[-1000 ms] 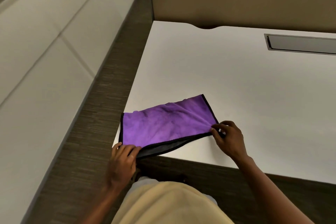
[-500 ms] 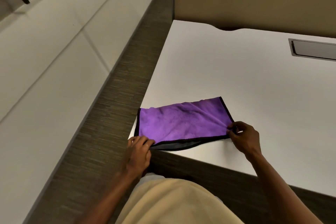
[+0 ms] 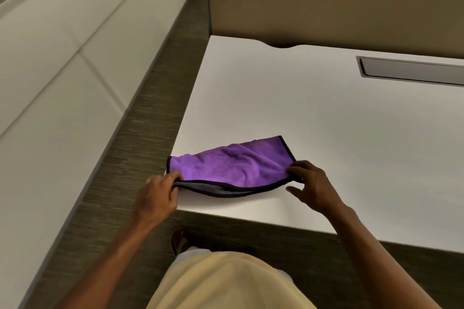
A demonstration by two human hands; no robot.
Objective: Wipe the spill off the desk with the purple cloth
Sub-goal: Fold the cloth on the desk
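I can't make out any spill on the white desk point(image 3: 326, 133); surface looks plain from here. The desk's right side is cut off by the frame edge, and so is the grey recessed tray point(image 3: 411, 71) set into the top, far right of the cloth. Can't tell what, if anything, sits in that tray, it just reads as a flat grey panel. Both forearms run out of frame at the bottom. A dark shoe point(image 3: 178, 242) pokes out below the desk's near edge, half hidden by the beige clothing point(image 3: 226, 283).

The purple cloth point(image 3: 233, 162) lies on the desk's near-left corner, folded in 2 layers, black trim all round, grey underside showing along the near edge, which is lifted and sagging in a curve. Its left end sits right at the desk's left edge.

Left hand point(image 3: 157, 199) pinches the cloth's near-left corner, fingertips closed on the trim. Right hand point(image 3: 312, 187) pinches the near-right corner between thumb and forefinger, other fingers spread loose. Hands are well apart, 1 at each end of the cloth.

A tan partition point(image 3: 326, 7) stands behind the desk.
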